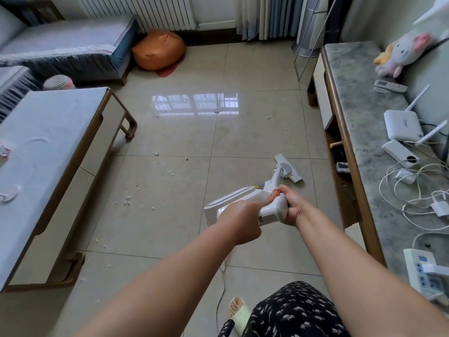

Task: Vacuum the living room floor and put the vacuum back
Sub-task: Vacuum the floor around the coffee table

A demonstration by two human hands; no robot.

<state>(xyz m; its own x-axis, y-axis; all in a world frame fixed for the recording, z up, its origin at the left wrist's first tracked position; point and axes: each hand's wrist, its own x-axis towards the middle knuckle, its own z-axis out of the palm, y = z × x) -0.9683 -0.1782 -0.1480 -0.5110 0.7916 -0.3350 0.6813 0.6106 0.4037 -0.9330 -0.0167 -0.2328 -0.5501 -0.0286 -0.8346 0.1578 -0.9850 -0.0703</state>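
Debris (pixel 127 200) lies on the tiles left of the floor head (pixel 289 168), which sits far-right of both hands. Left hand (pixel 239 221) and right hand (pixel 292 206) both grip the vacuum (pixel 230 200), its long axis running near-left to far-right.
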